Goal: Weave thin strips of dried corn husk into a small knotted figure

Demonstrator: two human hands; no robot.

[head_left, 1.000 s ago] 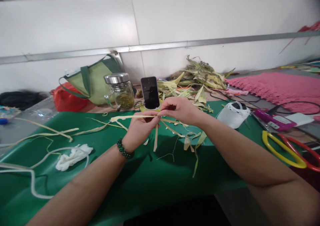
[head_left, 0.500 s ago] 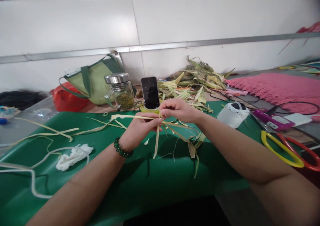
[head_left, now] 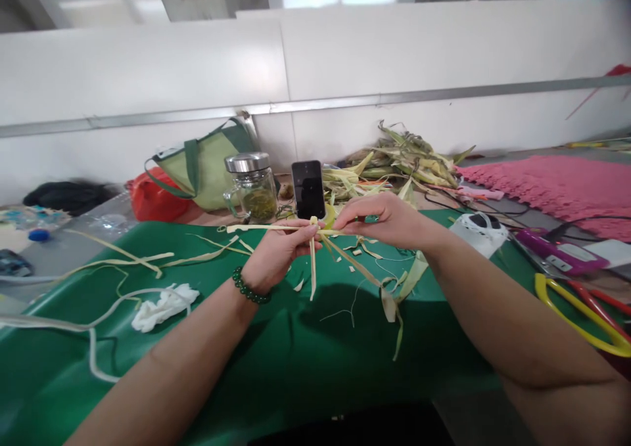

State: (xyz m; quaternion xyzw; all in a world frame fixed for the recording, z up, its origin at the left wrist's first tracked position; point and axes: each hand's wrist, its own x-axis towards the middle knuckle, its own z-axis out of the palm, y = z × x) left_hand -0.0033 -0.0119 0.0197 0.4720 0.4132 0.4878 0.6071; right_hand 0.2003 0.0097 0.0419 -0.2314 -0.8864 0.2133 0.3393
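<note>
Several pale corn husk strips (head_left: 313, 268) cross at one small folded knot above the green mat. My left hand (head_left: 280, 252), with a green bead bracelet at the wrist, pinches the strips just beside the crossing. One strip reaches out to the left over the fingers and another hangs straight down. My right hand (head_left: 382, 223) is closed on a strip that runs from the knot to the right, thumb and fingers pressed together. Below the right hand lie loose husk pieces (head_left: 389, 305) and a thin thread (head_left: 352, 308).
A phone (head_left: 308, 190) stands upright behind my hands, with a lidded glass mug (head_left: 252, 196) to its left. Dried husks (head_left: 409, 154) are heaped at the back. Scissors (head_left: 576, 314) with yellow and red handles lie at right. White tissue (head_left: 165, 307) rests on the green mat (head_left: 276, 380).
My right hand has moved away from the knot to the right, drawing a strip out with it. My left hand keeps its pinch. The view has tilted up slightly.
</note>
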